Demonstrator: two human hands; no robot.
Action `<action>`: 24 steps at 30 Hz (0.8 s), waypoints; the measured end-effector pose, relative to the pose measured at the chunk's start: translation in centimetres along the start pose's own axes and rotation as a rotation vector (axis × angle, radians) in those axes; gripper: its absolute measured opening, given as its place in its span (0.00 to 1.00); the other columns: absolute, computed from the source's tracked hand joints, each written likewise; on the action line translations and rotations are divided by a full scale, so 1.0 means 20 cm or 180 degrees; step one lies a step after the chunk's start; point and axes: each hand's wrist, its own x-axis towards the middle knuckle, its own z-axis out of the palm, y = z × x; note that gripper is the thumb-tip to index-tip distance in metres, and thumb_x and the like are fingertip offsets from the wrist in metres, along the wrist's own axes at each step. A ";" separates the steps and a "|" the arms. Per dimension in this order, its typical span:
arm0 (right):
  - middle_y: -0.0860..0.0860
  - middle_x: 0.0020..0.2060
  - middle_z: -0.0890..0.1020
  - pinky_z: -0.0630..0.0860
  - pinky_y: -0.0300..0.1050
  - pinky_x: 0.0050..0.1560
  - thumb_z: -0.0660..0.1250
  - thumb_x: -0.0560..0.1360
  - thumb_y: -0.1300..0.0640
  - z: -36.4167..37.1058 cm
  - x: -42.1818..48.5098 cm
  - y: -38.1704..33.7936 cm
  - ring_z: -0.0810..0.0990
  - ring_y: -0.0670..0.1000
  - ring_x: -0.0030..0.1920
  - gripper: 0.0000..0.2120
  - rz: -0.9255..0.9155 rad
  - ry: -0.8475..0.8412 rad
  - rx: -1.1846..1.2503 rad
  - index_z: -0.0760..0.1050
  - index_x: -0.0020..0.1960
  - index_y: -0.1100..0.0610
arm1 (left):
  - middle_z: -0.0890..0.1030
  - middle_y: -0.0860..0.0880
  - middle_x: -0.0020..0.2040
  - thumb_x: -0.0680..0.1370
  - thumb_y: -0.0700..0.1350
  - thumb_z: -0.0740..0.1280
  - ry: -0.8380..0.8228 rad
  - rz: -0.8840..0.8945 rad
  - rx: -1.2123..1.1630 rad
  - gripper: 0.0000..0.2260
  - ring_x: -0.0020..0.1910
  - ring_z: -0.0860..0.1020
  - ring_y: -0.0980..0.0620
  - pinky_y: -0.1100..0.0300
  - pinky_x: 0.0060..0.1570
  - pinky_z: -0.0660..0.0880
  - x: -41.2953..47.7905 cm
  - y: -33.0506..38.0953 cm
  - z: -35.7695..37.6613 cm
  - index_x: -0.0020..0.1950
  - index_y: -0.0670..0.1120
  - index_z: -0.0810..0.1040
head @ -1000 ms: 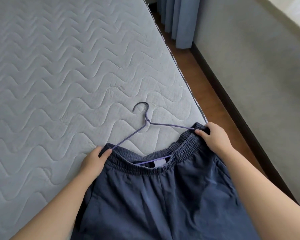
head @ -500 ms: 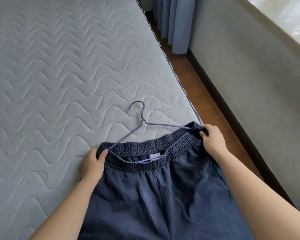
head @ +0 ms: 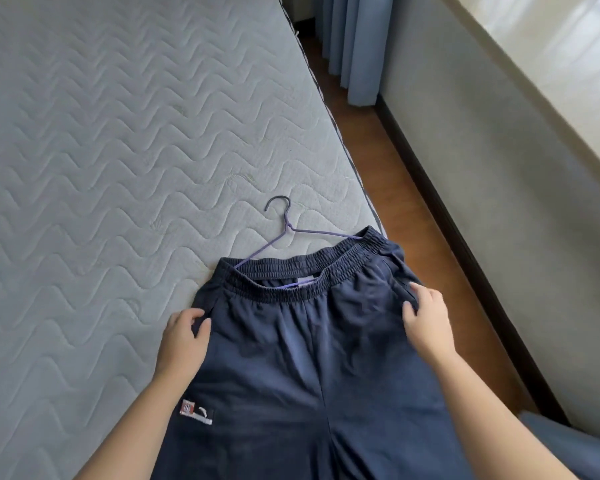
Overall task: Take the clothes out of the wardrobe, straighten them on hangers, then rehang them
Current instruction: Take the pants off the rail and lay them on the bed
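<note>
Navy cloth filled the lower middle of the view: a pair of shorts (head: pixel 302 358) lay flat on the near right corner of the mattress (head: pixel 101 168), waistband away from the person and legs running off the bottom edge. The elastic waistband (head: pixel 312 275) was gathered and slightly open at the front. A thin purple wire hanger (head: pixel 284 233) sat partly inside it; its hook and both sloping arms rested bare on the quilted mattress just beyond the waistband, while its lower bar showed as a short purple line inside the opening, beside a small pale label. A red and white logo patch (head: pixel 196 412) marked the left leg.

The left hand (head: pixel 182 341) lay at the left side seam below the waistband, its fingers (head: pixel 198 315) curled and pinched on the edge of the cloth there. The right hand (head: pixel 426 323) was at the right side, near the pocket opening, with its fingers (head: pixel 418 289) closed on a fold of the fabric. Both forearms reached in from the bottom corners.

To the right of the mattress ran a strip of brown wooden floor (head: pixel 388 161), then a dark skirting board and a grey wall (head: pixel 516 168). Blue curtains (head: pixel 354 39) hung at the far end.
</note>
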 end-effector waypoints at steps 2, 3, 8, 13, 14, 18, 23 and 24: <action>0.61 0.63 0.72 0.66 0.52 0.64 0.60 0.76 0.63 -0.07 -0.21 0.07 0.71 0.60 0.63 0.18 0.0299 -0.0160 0.0137 0.69 0.66 0.61 | 0.75 0.40 0.55 0.77 0.40 0.62 -0.0116 -0.0025 -0.0144 0.09 0.52 0.76 0.44 0.59 0.52 0.72 -0.19 0.00 -0.05 0.56 0.41 0.75; 0.61 0.62 0.72 0.67 0.51 0.63 0.60 0.76 0.63 -0.10 -0.31 0.10 0.72 0.60 0.62 0.18 0.0460 -0.0253 0.0213 0.69 0.66 0.61 | 0.75 0.41 0.53 0.77 0.39 0.62 -0.0193 -0.0108 -0.0258 0.07 0.48 0.77 0.47 0.65 0.45 0.73 -0.29 -0.01 -0.07 0.54 0.42 0.75; 0.60 0.58 0.78 0.69 0.47 0.59 0.58 0.76 0.65 -0.18 -0.86 0.21 0.75 0.58 0.59 0.15 0.1329 -0.0452 0.0942 0.72 0.62 0.63 | 0.79 0.42 0.49 0.76 0.39 0.62 -0.0542 -0.0714 -0.0542 0.05 0.48 0.76 0.43 0.57 0.45 0.69 -0.79 -0.07 0.01 0.44 0.46 0.76; 0.58 0.52 0.80 0.72 0.51 0.57 0.60 0.75 0.63 -0.23 -1.33 0.32 0.77 0.57 0.53 0.12 0.1911 -0.0715 0.0983 0.74 0.57 0.60 | 0.79 0.43 0.52 0.76 0.42 0.63 -0.1138 -0.0770 -0.0186 0.05 0.49 0.77 0.45 0.58 0.46 0.70 -1.22 -0.19 -0.08 0.42 0.51 0.73; 0.57 0.48 0.81 0.74 0.51 0.54 0.60 0.74 0.63 -0.25 -1.38 0.35 0.78 0.57 0.49 0.12 0.1966 -0.0816 0.0931 0.75 0.56 0.61 | 0.79 0.42 0.52 0.76 0.41 0.63 -0.1106 -0.0734 -0.0122 0.04 0.49 0.78 0.45 0.57 0.47 0.71 -1.26 -0.24 -0.13 0.43 0.49 0.73; 0.55 0.33 0.75 0.66 0.44 0.34 0.58 0.75 0.65 -0.38 -1.46 0.28 0.70 0.53 0.33 0.07 0.2387 -0.1266 0.1388 0.72 0.40 0.66 | 0.79 0.42 0.49 0.78 0.42 0.60 -0.0984 -0.0914 0.0163 0.04 0.46 0.75 0.44 0.59 0.44 0.66 -1.38 -0.39 -0.36 0.47 0.45 0.75; 0.54 0.34 0.76 0.63 0.38 0.27 0.56 0.77 0.62 -0.47 -1.38 0.13 0.73 0.52 0.29 0.08 0.1745 -0.1408 0.1014 0.73 0.44 0.62 | 0.78 0.41 0.47 0.78 0.42 0.58 -0.0660 -0.1346 -0.0184 0.08 0.45 0.74 0.43 0.57 0.44 0.67 -1.55 -0.52 -0.46 0.47 0.42 0.76; 0.55 0.35 0.76 0.63 0.39 0.29 0.56 0.76 0.63 -0.49 -1.37 0.10 0.73 0.53 0.33 0.09 0.1410 -0.1385 0.0741 0.74 0.47 0.64 | 0.78 0.41 0.48 0.78 0.42 0.59 -0.0622 -0.1346 -0.0260 0.08 0.47 0.75 0.43 0.57 0.46 0.68 -1.58 -0.54 -0.47 0.49 0.42 0.77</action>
